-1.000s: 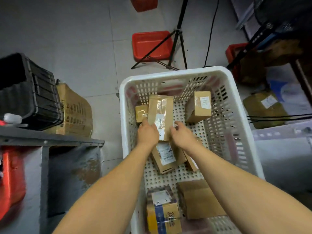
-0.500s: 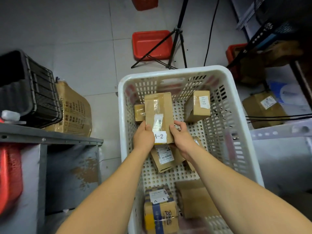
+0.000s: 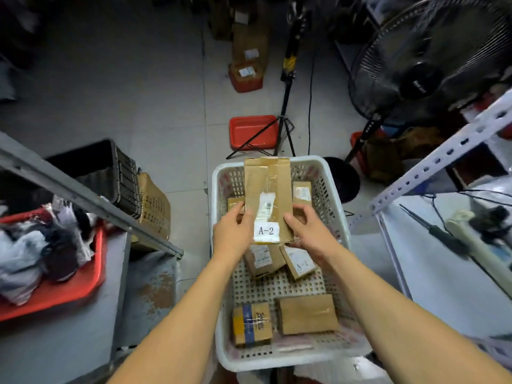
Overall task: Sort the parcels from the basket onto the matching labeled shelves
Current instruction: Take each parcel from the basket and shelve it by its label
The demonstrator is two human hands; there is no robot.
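Note:
A long cardboard parcel (image 3: 268, 187) with a white label reading A-2 is lifted above the white perforated basket (image 3: 333, 189). My left hand (image 3: 231, 231) grips its left edge and my right hand (image 3: 307, 231) grips its right edge near the label. Below them in the basket lie several more parcels, among them one labelled A-1 (image 3: 298, 263), a barcode-labelled box (image 3: 261, 260), a box with blue tape (image 3: 251, 324) and a plain brown box (image 3: 307, 314).
A grey metal shelf (image 3: 83, 200) stands at the left with a red tray of clothes (image 3: 55, 289) on it. A white shelf frame (image 3: 443, 159) and a surface with tools are at the right. A black fan (image 3: 426, 51), tripod (image 3: 285, 112), red trays (image 3: 253, 131) and black crate (image 3: 122, 173) stand on the floor.
Both hands have raised the A-2 parcel up out of the basket, and my head has tilted up, bringing the fan, shelves and farther floor into view.

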